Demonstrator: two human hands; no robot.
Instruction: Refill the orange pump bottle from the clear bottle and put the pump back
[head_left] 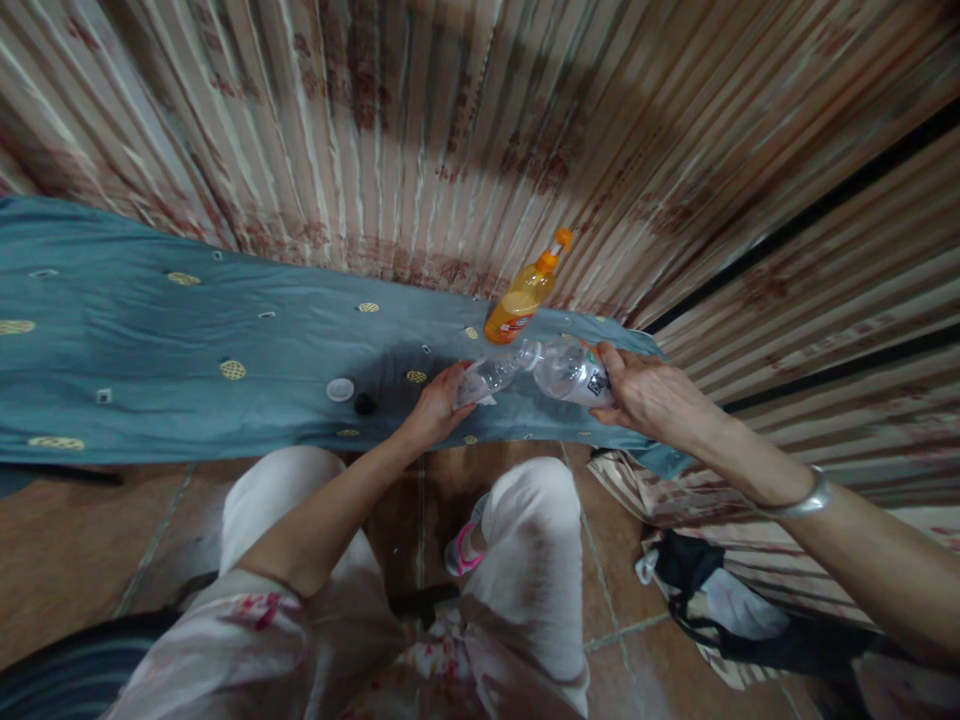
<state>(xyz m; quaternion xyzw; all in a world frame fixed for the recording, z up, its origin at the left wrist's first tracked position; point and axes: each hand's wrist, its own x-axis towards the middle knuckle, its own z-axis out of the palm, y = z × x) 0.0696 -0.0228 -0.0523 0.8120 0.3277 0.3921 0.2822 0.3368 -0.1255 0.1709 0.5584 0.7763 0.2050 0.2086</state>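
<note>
Left hand (439,405) grips small clear bottle (495,374); right hand (645,395) grips larger clear bottle (568,370), tilted. Necks meet mouth to mouth between the hands, above blue cloth (150,350). Both bottles transparent; the larger is labelled

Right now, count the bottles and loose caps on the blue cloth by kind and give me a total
Clear bottles: 2, one in the left hand at, one in the right hand at
Orange bottle: 1
White cap: 1
Black cap: 1
Total: 5
</note>
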